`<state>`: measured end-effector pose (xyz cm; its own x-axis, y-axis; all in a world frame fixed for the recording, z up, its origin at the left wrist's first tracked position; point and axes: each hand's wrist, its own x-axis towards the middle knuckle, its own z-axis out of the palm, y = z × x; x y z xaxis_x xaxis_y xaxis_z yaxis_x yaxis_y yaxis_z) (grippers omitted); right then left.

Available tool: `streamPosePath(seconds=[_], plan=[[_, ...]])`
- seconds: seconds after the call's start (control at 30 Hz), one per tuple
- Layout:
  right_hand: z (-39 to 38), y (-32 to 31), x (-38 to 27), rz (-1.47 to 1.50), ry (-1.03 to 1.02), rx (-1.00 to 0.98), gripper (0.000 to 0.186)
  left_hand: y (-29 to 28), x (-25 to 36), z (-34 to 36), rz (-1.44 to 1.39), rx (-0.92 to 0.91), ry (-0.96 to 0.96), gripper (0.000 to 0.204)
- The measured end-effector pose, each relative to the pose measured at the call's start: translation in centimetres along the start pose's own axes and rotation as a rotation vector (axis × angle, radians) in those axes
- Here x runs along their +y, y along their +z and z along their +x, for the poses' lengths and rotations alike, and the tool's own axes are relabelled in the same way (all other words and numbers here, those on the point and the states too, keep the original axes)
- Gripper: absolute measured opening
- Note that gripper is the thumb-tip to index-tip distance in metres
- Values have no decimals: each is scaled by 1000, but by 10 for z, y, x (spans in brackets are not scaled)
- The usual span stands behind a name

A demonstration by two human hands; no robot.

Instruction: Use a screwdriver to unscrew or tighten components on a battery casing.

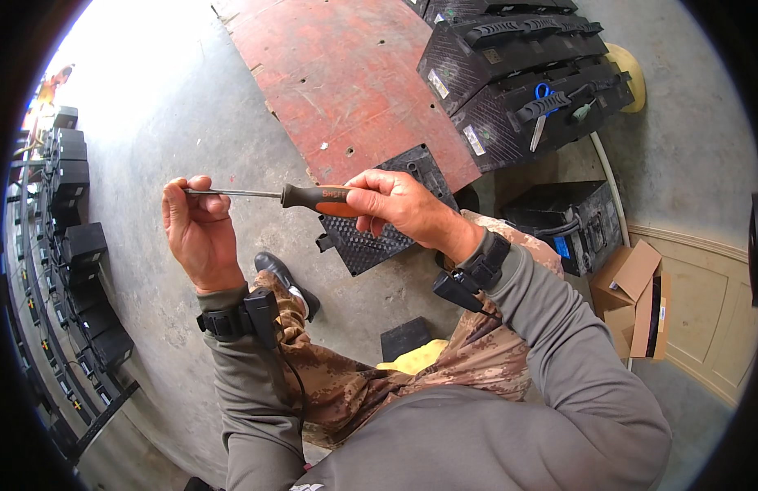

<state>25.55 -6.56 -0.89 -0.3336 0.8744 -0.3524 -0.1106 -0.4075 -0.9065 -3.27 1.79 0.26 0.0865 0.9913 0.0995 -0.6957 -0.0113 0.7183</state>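
Observation:
A screwdriver (317, 199) with a black and orange handle lies level across the space between my hands. My right hand (399, 206) grips its handle. At the other end, the fingertips of my left hand (200, 233) pinch the tip of the metal shaft; whether a screw sits there is too small to tell. Under my right hand, a black textured panel (371, 244) leans over the edge of the red board (346, 90), partly hidden by the hand and forearm.
Black boxes with handles (518, 74) stand at the far right, with blue-handled scissors (541, 114) on one. Another black box (571, 217) and an open cardboard box (633, 295) are at right. Racks of black units (84, 245) line the left side.

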Motion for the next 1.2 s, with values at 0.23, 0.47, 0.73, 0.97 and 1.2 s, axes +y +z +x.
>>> streamPosePath(seconds=[0.23, 0.47, 0.73, 0.97, 1.2], plan=[[-2, -3, -3, 27, -10, 9, 54, 3, 0, -1, -9, -6, -13, 28], [2, -3, 2, 69, 48, -13, 53, 2, 0, -1, -12, -28, -18, 29], [1, 0, 2, 49, -35, 46, 45, 7, -1, -2, 23, 7, -14, 28], [0, -2, 0, 96, 69, -52, 45, 2, 1, 1, 1, -37, -16, 28], [2, 5, 6, 39, -64, 0, 44, 4, -1, 0, 54, 50, 21, 27]])
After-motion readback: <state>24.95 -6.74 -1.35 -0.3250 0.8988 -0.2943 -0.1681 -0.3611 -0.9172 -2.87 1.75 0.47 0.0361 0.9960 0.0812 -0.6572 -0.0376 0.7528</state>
